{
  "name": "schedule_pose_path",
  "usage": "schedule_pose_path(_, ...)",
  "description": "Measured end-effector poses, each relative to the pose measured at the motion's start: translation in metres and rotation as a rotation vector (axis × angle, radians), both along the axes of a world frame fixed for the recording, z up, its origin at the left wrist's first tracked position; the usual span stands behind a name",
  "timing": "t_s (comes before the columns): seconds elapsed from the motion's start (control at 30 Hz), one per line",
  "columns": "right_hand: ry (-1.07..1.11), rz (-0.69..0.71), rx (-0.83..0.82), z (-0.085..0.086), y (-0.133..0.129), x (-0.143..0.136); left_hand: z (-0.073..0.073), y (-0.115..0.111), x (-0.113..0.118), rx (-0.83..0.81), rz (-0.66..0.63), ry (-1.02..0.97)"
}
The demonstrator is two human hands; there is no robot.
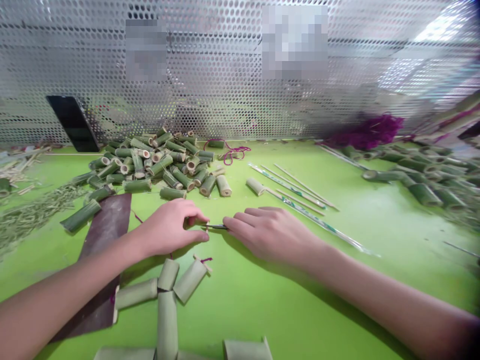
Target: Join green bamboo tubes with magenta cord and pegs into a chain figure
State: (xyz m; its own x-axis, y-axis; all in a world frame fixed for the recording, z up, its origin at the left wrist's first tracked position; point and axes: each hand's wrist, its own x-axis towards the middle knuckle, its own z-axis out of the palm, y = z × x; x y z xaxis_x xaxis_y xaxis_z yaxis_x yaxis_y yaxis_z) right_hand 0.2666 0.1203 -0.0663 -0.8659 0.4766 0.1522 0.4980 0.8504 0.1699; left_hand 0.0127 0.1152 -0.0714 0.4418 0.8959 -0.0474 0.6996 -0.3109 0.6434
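Between the thumb and fingers of my left hand (176, 225) is a short pale stick (207, 231), held upright. My right hand (262, 230) lies palm down, its fingers closed on a thin dark metal tool (217, 226) with a narrow tip. That tip meets the short stick or passes just beside it; most of the tool is hidden under my fingers, so I cannot tell its kind. Nearer me lie pale bamboo tubes (167, 325) laid out like a figure with a body and arms. Purple string (206, 260) and a small stick show at the end of one arm tube.
A heap of cut green bamboo tubes (161, 160) sits beyond my hands. Dark sandpaper-like sheet (107, 225) lies under my left forearm. Wrapped skewers (307, 212) lie at right, purple string bundle (375, 132) behind. A phone (73, 122) leans on the perforated metal panel (225, 100).
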Motion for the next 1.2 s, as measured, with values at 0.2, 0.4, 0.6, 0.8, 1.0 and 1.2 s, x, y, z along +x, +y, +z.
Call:
schedule_pose_path(0.2, -0.007, 0.018, -0.007, 0.0018, 0.0012, 0.0014, 0.0035, 0.0019, -0.0043, -0.067, -0.031, 0.034)
schedule_pose_path(0.4, -0.008, 0.001, -0.025, 0.0037, -0.0011, 0.0012, 0.0007, -0.0015, 0.0021, 0.023, -0.009, -0.021)
schedule_pose_path(0.6, -0.002, -0.01, -0.034, 0.0022, -0.002, 0.0011, -0.001, -0.0019, 0.0032, 0.017, 0.012, -0.022)
schedule_pose_path(0.8, -0.007, -0.009, -0.01, -0.0002, -0.0023, 0.002, -0.0022, -0.0019, 0.0023, 0.026, 0.01, -0.028)
schedule_pose_path(1.0, 0.014, -0.011, -0.01, -0.0003, -0.0022, 0.0018, -0.0023, -0.0023, 0.0035, 0.028, 0.01, -0.026)
schedule_pose_path(1.2, -0.011, 0.013, -0.014, 0.0043, -0.0028, 0.0, -0.002, -0.001, 0.0007, 0.021, -0.007, 0.018)
